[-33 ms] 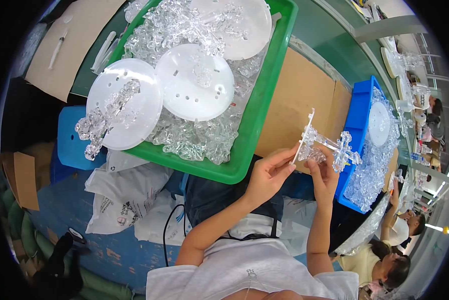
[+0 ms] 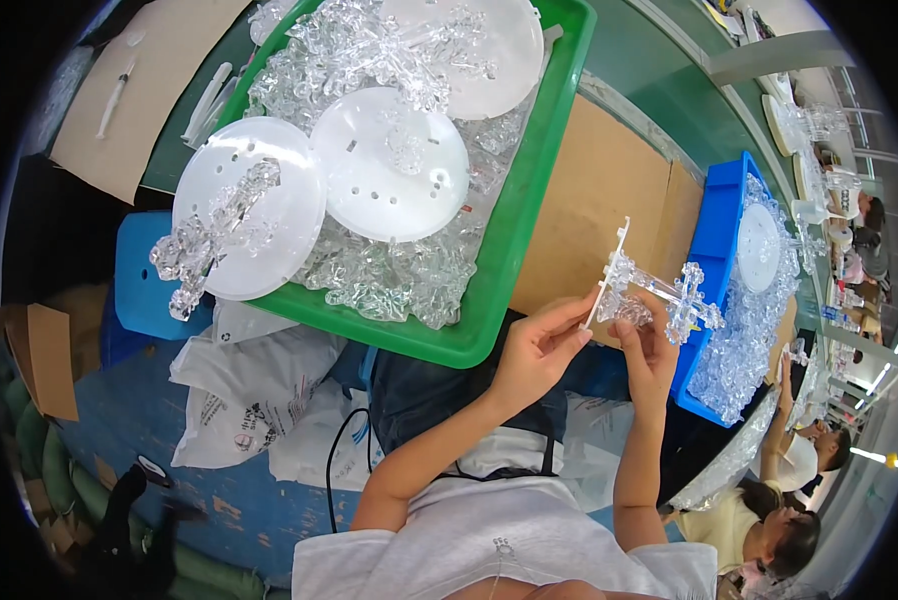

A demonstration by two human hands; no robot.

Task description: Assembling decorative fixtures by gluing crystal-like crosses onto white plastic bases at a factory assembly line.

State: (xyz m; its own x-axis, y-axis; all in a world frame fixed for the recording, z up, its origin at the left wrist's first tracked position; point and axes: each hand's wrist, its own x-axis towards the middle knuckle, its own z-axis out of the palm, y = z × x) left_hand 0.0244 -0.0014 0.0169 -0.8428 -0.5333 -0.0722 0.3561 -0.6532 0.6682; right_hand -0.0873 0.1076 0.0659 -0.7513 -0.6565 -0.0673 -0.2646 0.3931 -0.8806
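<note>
Between left hand (image 2: 541, 352), pinching its lower rim, and right hand (image 2: 649, 352), gripping its clear branched piece (image 2: 686, 302), a white disc (image 2: 607, 272) stands edge-on, seven to one o'clock, the piece jutting toward four.

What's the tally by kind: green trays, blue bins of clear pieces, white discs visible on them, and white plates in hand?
Green tray: 1
Blue bin: 1
White discs, three on the tray, one in the bin: 4
White plate, held edge-on: 1
Total: 7
</note>
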